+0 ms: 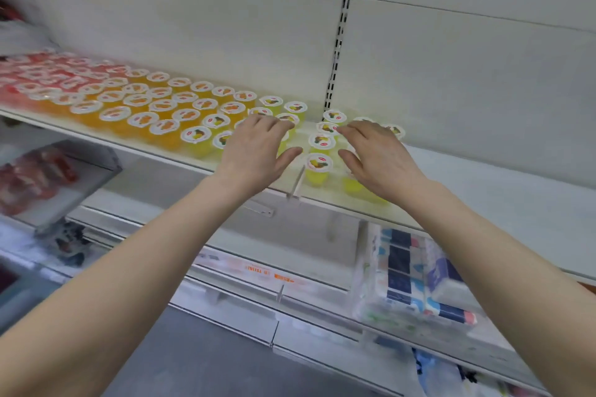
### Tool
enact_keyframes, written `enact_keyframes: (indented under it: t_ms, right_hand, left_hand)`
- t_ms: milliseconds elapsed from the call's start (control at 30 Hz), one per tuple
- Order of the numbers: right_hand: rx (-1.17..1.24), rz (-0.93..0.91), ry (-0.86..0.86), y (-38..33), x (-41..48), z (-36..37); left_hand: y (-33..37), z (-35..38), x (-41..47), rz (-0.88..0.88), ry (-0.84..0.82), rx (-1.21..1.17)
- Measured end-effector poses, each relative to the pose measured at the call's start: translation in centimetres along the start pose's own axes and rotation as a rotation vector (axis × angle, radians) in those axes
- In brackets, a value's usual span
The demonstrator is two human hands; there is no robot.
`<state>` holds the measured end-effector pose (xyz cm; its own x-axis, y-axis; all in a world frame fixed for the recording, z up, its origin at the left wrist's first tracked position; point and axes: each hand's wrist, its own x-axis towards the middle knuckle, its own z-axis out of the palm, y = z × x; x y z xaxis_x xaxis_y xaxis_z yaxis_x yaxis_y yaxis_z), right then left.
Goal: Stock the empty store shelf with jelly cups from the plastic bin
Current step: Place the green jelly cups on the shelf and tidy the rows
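Head view: you are seemingly halfway, jelly cups (180,106) filling the shelf (500,190) leftward, its right bare; left hand (258,151) and right hand (377,158) are hovering, fingers spread, gripping nothing.

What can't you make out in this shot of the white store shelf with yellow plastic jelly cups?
Head view: whether the left hand or right hand grips a yellow jelly cup; the palms cover that.
Head view: lid print on the red jelly cups, motion-blurred.
Head view: contents of the grey plastic bin, blurred, cut by the left edge.
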<state>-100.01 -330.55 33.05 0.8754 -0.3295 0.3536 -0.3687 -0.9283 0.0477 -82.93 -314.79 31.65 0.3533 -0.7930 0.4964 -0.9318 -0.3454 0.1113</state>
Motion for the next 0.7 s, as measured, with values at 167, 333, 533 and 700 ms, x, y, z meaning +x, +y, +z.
enact_keyframes:
  t_ms: [167, 333, 533, 700]
  right_hand:
    - [0.005, -0.094, 0.015, -6.4, 2.8, 0.4]
    - [0.059, -0.183, 0.013, -15.1, 6.1, 1.6]
    - [0.105, -0.319, -0.004, -27.1, 10.1, 4.1]
    - [0.139, -0.431, -0.016, -38.2, 13.7, 6.4]
  left_hand:
    - [-6.0, -2.7, -3.6, -0.059, 0.042, 0.036]
    - [-13.4, -5.9, -8.1, -0.135, 0.038, 0.077]
    - [-23.4, -9.8, -15.1, -0.222, 0.035, 0.153]
    - [-32.1, -13.3, -21.5, -0.341, 0.000, 0.208]
